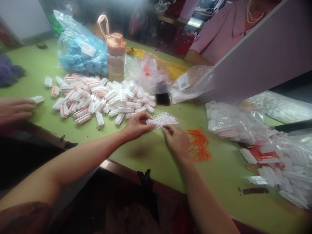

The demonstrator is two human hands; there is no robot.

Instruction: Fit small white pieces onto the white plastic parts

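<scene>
My left hand (136, 125) is closed on a white plastic piece (151, 122) at the edge of a small heap of tiny white parts (163, 118) on the green table (151, 152). Beside it, my right hand (176, 138) pinches at the near edge of the same heap, fingers curled; what it grips is too small to make out. A pile of orange clips (199, 144) lies just right of my right hand. A large pile of white blocks with orange stripes (97, 96) spreads behind my left hand.
A pink-capped bottle (115, 55), a bag of blue parts (79, 53), clear bags (151, 76) and a black phone (162, 98) stand at the back. Bagged white parts (268, 149) crowd the right. Another person's hand (14, 109) rests at the left; a person in pink (219, 31) sits opposite.
</scene>
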